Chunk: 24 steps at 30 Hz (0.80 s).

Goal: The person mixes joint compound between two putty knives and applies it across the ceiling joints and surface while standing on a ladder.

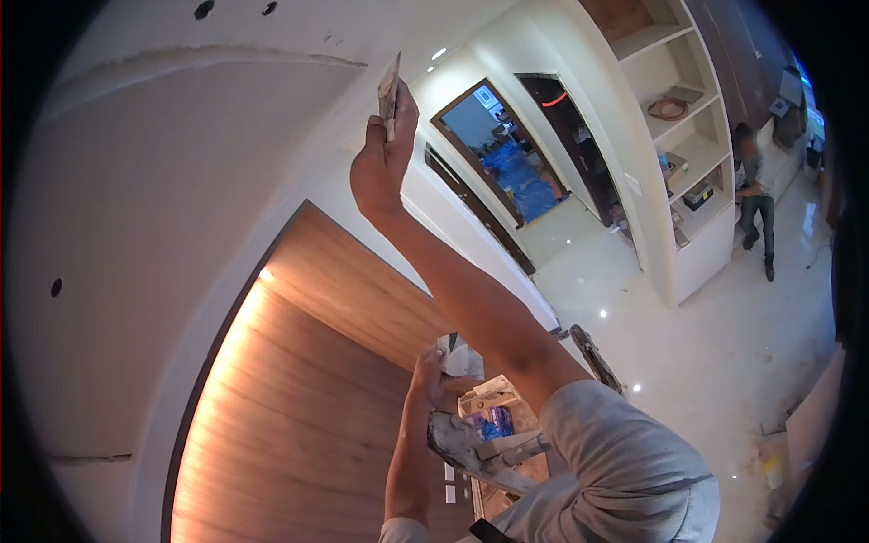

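Note:
My right hand [385, 163] is raised high toward the ceiling [199, 136], its fingers closed around a putty knife [390, 95] with a stained handle and the blade pointing up. The blade tip is near a rough pale seam [226, 59] in the ceiling; I cannot tell whether they touch. Lower down, at about chest height, my left hand [431, 378] is closed on a flat grey-white plate [464, 358] that looks smeared with putty. Part of this plate and the fingers' far side are hidden.
Below my left hand are a stained ladder [462, 443] and a box of supplies [493, 412]. A backlit wood panel [308, 398] covers the left wall. Shelves [679, 109] stand on the right, with a person [759, 199] beyond them. Dark holes [57, 288] mark the ceiling.

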{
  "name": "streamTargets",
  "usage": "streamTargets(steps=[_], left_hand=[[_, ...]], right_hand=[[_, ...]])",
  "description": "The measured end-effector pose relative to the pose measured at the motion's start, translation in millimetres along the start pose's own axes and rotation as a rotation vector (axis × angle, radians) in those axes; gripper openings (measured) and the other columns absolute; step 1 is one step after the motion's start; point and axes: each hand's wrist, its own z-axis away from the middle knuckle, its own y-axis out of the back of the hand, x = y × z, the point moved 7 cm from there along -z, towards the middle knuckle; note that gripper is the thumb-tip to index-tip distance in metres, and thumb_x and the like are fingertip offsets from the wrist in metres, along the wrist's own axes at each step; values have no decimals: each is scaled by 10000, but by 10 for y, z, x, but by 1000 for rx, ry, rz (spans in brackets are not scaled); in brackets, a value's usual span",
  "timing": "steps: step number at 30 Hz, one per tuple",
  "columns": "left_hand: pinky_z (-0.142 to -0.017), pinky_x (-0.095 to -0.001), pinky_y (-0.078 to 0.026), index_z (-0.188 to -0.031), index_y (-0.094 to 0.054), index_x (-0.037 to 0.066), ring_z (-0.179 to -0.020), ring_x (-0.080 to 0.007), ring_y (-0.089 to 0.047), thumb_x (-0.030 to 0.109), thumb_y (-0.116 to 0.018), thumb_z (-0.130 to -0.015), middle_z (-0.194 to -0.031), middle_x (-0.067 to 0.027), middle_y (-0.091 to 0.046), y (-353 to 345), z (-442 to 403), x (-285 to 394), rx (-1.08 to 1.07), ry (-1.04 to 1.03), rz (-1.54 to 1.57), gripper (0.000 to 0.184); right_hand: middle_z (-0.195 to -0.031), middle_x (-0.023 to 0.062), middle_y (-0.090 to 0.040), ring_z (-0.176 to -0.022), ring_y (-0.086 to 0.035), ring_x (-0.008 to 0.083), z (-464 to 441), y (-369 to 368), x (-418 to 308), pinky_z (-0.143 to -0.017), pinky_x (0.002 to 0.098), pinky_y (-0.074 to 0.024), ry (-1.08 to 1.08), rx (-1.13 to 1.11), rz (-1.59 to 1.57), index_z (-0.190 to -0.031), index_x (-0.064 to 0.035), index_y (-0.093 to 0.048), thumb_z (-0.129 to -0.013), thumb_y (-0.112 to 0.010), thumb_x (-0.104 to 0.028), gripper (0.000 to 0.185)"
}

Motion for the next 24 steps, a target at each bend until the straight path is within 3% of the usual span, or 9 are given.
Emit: streamTargets(steps=[4, 5, 7, 13, 17, 18, 21, 22, 24], left_hand=[[-784, -352, -612, -1203, -608, -28, -895, -213, -712, 141, -402, -1018, -1062, -127, -699, -7, 17, -5, 35, -33, 0, 324], [-795, -352, -610, -1205, -604, -31, -898, -216, -713, 139, -400, -1019, -1069, -130, -699, -16, 33, 7, 28, -43, -7, 324], [-817, -354, -607, -1209, -602, -39, -916, -222, -713, 133, -395, -1022, -1081, -135, -699, 44, 18, -33, 36, -20, -13, 328], [-833, -356, -603, -1228, -595, -54, -945, -218, -711, 130, -383, -1032, -1092, -132, -697, -188, 112, 103, -13, -13, 17, 343], [-826, -354, -604, -1236, -596, -55, -938, -208, -710, 136, -376, -1036, -1083, -123, -696, -98, 80, 61, -2, -32, 14, 354], [-819, -353, -606, -1237, -598, -53, -936, -204, -710, 138, -376, -1037, -1080, -119, -696, -84, 67, 55, -9, -36, 19, 355], [-797, -348, -613, -1242, -601, -44, -926, -194, -709, 146, -377, -1039, -1071, -107, -697, -58, 77, 18, -16, -19, 14, 356], [-789, -346, -615, -1245, -599, -41, -920, -191, -709, 149, -380, -1040, -1069, -103, -697, -24, 55, -10, -9, -8, 5, 355], [-776, -341, -618, -1248, -596, -37, -911, -188, -710, 156, -386, -1040, -1068, -97, -696, 51, -11, -65, -13, -5, 5, 352]], right_hand=[[-1486, 199, -363, -1400, -341, 379, -87, -384, 69, -1175, 404, -274, 103, 63, 115, -1522, -5, -320, -848, -429, 138, 697], [-1573, 224, -226, -1427, -261, 416, -70, -528, 49, -1162, 445, -292, 135, 108, 194, -1553, -5, -281, -805, -441, 171, 785], [-1540, 209, -303, -1416, -306, 419, 28, -605, 12, -1180, 437, -280, 164, 149, 228, -1552, -1, -268, -827, -445, 156, 762], [-1480, 195, -439, -1346, -421, 402, 315, -124, 118, -1151, 440, -338, 366, -397, 250, -1467, -13, -454, -830, -461, 149, 657], [-1336, 107, -571, -1216, -529, 223, 74, 145, 585, -1001, 387, -447, -523, -63, -251, -1527, -62, -378, -993, -395, -45, 535], [-1246, 58, -580, -1060, -523, 128, -40, 45, 693, -842, 343, -465, -670, -59, -398, -1557, -72, -310, -997, -415, -61, 570], [-1265, 61, -570, -1064, -524, 134, -268, -115, 746, -844, 352, -469, -710, -34, -473, -1553, -81, -332, -1004, -410, -66, 554], [-1364, 91, -543, -1209, -533, 211, -270, -173, 774, -988, 375, -442, -738, -30, -498, -1548, -90, -346, -997, -421, -50, 558], [-1323, 89, -567, -1192, -542, 209, -219, -270, 486, -1000, 359, -448, -410, -2, -251, -1501, -77, -408, -995, -445, -20, 511]])
